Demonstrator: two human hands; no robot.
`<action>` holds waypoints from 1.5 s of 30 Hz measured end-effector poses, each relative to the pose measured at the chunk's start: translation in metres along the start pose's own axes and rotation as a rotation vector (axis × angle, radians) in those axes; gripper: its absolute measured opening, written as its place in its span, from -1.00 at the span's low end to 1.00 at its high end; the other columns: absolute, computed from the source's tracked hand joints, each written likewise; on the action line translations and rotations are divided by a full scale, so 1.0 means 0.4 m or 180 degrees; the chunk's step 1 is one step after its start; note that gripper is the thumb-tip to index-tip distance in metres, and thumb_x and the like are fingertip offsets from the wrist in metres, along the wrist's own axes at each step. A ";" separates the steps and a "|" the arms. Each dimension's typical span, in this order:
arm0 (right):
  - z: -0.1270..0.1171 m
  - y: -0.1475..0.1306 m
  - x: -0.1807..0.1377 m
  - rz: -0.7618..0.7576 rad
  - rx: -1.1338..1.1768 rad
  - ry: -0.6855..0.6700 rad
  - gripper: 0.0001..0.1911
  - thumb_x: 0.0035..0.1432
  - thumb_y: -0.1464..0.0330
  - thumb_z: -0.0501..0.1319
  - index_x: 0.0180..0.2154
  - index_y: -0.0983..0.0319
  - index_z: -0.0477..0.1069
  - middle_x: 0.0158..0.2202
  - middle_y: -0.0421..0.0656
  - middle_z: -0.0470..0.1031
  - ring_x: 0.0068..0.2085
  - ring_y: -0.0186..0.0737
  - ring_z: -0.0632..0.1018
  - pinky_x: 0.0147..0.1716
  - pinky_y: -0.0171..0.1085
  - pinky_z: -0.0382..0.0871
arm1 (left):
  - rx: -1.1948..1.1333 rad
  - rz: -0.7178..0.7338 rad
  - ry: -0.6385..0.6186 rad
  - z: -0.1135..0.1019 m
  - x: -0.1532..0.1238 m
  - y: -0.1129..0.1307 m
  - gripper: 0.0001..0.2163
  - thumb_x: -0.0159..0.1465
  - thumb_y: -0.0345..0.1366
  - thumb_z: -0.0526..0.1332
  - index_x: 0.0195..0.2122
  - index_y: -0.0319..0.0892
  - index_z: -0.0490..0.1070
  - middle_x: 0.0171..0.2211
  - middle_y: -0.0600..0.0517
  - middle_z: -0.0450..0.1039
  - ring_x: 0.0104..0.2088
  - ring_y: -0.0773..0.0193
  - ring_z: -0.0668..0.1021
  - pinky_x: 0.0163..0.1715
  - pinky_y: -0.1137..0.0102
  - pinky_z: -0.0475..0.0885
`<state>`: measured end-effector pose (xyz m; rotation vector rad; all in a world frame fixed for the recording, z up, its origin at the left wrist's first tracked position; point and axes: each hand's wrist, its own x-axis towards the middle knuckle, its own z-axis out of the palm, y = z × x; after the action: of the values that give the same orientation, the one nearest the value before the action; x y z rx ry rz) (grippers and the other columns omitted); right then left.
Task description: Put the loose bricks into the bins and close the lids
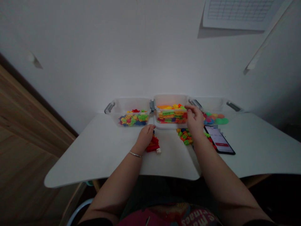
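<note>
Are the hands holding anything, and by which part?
I can't tell. The left hand is by the red blocks and the right hand is at the right end of the middle box, but any hold is hidden.

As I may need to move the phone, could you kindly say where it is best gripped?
Grip the phone by its long edges at the near end, probably from the right: it lies flat, screen up, while the right forearm and coloured pieces crowd its left.
</note>
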<state>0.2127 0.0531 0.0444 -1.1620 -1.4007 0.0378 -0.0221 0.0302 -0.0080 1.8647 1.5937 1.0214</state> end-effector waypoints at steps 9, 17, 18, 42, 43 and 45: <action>0.115 -0.008 -0.187 -0.0689 -0.0010 -0.2452 -0.50 0.07 0.60 0.04 -0.01 0.16 0.47 0.04 -0.09 0.51 0.08 -0.18 0.47 0.14 -0.05 0.28 | -0.0331 -0.0203 0.0241 0.007 0.008 0.023 -0.72 0.31 -0.31 -0.06 -0.14 -0.18 0.43 -0.13 -0.05 0.54 -0.07 0.25 0.53 0.01 0.36 0.38; 0.140 0.009 -0.202 -0.1012 -0.0221 -0.3003 -0.37 0.07 0.66 0.00 0.14 0.16 0.36 0.20 -0.12 0.36 0.19 -0.19 0.39 0.20 -0.07 0.24 | -0.0512 -0.0412 0.0376 0.018 0.012 -0.001 -0.65 0.30 -0.24 -0.03 0.05 -0.22 0.32 -0.09 -0.14 0.52 -0.05 0.18 0.54 0.01 0.30 0.38; 0.138 0.004 -0.202 -0.0995 -0.0288 -0.2941 -0.41 0.10 0.64 0.01 0.13 0.16 0.37 0.18 -0.12 0.38 0.17 -0.18 0.41 0.19 -0.07 0.26 | -0.0498 -0.0441 0.0359 0.018 0.012 0.000 -0.65 0.30 -0.24 -0.03 0.04 -0.23 0.32 -0.10 -0.14 0.52 -0.06 0.17 0.54 0.01 0.29 0.38; 0.059 0.008 -0.119 -0.0278 -0.0053 -0.1311 -0.71 0.10 0.45 0.16 -0.11 0.19 0.47 -0.16 -0.04 0.45 -0.12 -0.12 0.48 -0.11 -0.13 0.42 | -0.0447 -0.0392 0.0233 0.016 0.011 -0.001 -0.70 0.27 -0.23 0.03 -0.05 -0.19 0.40 -0.23 -0.07 0.53 -0.15 0.18 0.55 -0.11 0.31 0.39; 0.047 0.010 -0.094 -0.0358 -0.0060 -0.1084 -0.75 0.11 0.43 0.16 -0.15 0.19 0.49 -0.18 -0.04 0.45 -0.11 -0.10 0.48 -0.08 -0.10 0.41 | -0.0437 -0.0381 0.0239 0.015 0.010 -0.002 -0.71 0.27 -0.23 0.03 -0.07 -0.19 0.40 -0.22 -0.08 0.53 -0.14 0.18 0.55 -0.10 0.31 0.39; 0.024 0.016 -0.038 -0.0516 -0.0133 -0.0723 -0.75 0.10 0.43 0.15 -0.16 0.20 0.48 -0.16 -0.05 0.47 -0.06 -0.09 0.46 0.01 -0.05 0.37 | -0.0437 -0.0314 0.0251 0.013 0.007 -0.007 -0.73 0.28 -0.23 0.01 -0.11 -0.18 0.42 -0.19 -0.07 0.54 -0.12 0.19 0.54 -0.08 0.31 0.38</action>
<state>0.2053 0.0522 0.0268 -1.1003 -1.7003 0.0265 -0.0195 0.0342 -0.0127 1.6577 1.6004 1.1427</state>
